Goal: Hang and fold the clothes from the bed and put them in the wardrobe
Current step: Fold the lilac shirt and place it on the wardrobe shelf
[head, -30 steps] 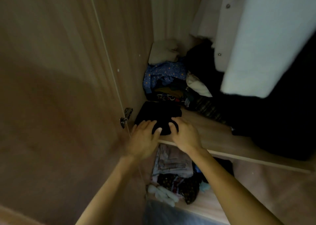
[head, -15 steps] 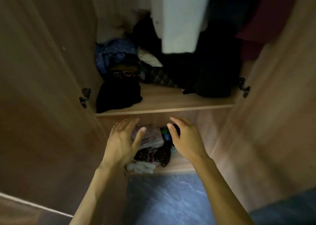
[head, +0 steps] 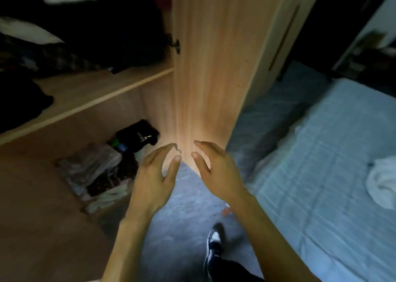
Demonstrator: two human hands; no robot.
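Nearest, at six o'clock, a black-and-white shoe (head: 214,242) is standing on the grey floor (head: 182,196). Just beyond it, the left hand (head: 153,175) and the right hand (head: 217,170) are hovering side by side, palms turned toward each other, fingers (head: 158,154) spread and loosely bent, gripping nothing. Whether they are touching the bottom corner of the open door (head: 210,67) behind them, at twelve o'clock, is not clear.

At nine o'clock, a pile of folded clothes (head: 92,166) is lying in the lower compartment of the wardrobe (head: 158,102). Above it, at ten o'clock, a black folded garment (head: 21,102) is sitting on the shelf (head: 96,95), with dark hanging clothes (head: 107,14) farther back at eleven.

At three o'clock, well apart from both hands, a white garment (head: 383,183) is lying crumpled on the pale blue bed (head: 321,164), partly cut off by the edge of the view. It is probably the next piece to bring over. It looks soft, light and limp, so it will likely sag and bunch rather than keep any shape. Its kind is hard to tell from here. Lifting it with both hands, pinching two upper corners or the shoulders and shaking it flat, seems the surest way before folding or hanging it.
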